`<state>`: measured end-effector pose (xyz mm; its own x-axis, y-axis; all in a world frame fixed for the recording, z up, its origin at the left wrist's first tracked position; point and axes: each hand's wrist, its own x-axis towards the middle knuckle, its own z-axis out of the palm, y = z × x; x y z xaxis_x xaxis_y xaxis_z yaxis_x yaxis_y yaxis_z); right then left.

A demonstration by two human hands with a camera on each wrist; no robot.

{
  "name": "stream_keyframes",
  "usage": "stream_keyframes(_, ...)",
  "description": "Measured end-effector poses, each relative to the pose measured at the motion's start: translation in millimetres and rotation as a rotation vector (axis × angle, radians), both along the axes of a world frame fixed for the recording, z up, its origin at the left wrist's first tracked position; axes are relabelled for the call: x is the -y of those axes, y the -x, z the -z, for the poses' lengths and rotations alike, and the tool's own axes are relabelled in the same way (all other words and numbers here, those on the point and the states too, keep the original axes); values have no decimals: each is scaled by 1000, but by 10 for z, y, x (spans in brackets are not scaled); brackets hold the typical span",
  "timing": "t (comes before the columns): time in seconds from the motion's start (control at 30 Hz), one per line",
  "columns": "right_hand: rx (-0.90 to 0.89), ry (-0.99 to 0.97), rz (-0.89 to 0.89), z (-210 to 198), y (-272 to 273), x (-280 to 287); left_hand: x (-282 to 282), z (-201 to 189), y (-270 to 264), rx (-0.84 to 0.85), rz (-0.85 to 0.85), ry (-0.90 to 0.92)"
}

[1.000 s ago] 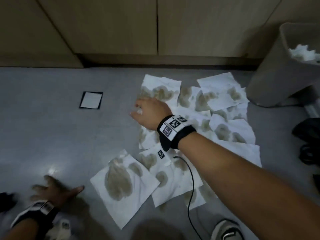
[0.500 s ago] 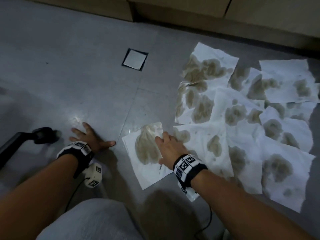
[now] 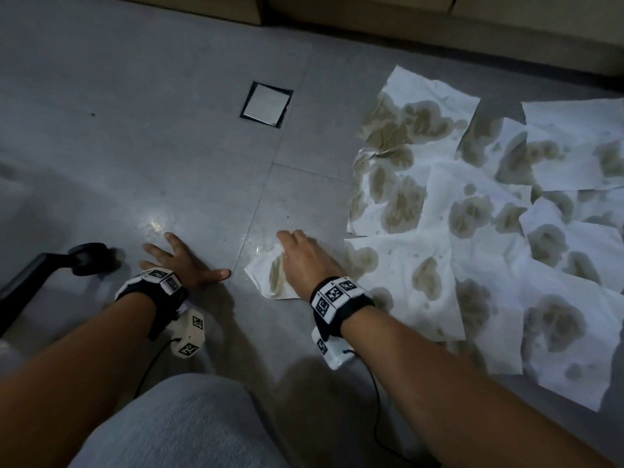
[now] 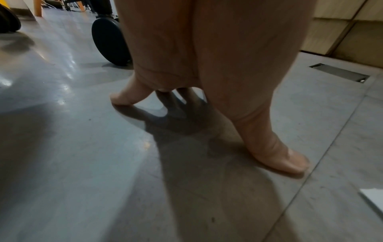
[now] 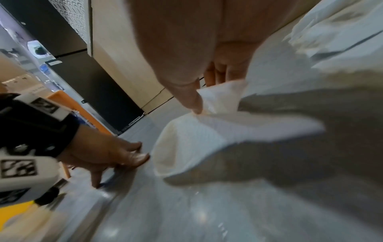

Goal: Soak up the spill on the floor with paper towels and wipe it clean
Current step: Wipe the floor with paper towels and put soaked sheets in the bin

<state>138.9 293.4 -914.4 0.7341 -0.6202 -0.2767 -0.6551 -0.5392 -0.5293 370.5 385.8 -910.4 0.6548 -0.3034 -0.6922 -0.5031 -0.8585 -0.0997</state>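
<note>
your right hand (image 3: 305, 261) is down on one stained paper towel (image 3: 270, 278) at the left edge of the towel patch, fingers bent over the sheet and bunching it; the right wrist view shows the thumb (image 5: 194, 104) pressing into a raised fold of it, so read this as a grip on the towel. your left hand (image 3: 184, 261) lies flat on bare floor (image 3: 135, 163) just left of that sheet, fingers spread, holding nothing, apparently bracing you.

progress, as a judgement: soaking looks mostly done. the other paper towels (image 3: 489, 231) lie overlapping across the floor toward the cabinet base (image 3: 371, 25), each carrying brown blotches, so the liquid has largely gone into the paper. a small wet glint (image 3: 258, 248) shows on the tile right at the towel's far edge, by the fingertips; that bit is not yet taken up.

left to do: wipe that damp spot, gather the soaked sheets, then pass over the tiles beneath. whether liquid remains under the sheets cannot be told from here.

also present: a square floor plate (image 3: 266, 104) beyond the hands, a black chair caster (image 3: 87, 258) at the left.
</note>
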Motion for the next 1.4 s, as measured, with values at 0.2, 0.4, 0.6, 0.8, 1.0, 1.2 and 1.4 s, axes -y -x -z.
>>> stream_keyframes(0.2,-222,17,-242,202,70,-477,6,-13,-4,-22,-6,-4)
stream_keyframes(0.4,-247,67,-279,337,92,-451,13,-31,7,-30,-10,-3)
stream_keyframes(0.6,-212,75,-207,311,37,-401,22,-25,7,-33,-15,-7)
stream_keyframes(0.8,-231,26,-157,287,46,-366,18,-6,-21,-33,-2,-20)
stream_keyframes(1.0,-319,57,-81,330,212,-293,19,4,-42,-41,6,-21)
stream_keyframes(1.2,-373,97,50,337,245,-287,12,43,-49,-28,13,-15)
stream_keyframes(1.4,-282,45,-36,321,176,-335,4,70,-75,-50,-2,-1)
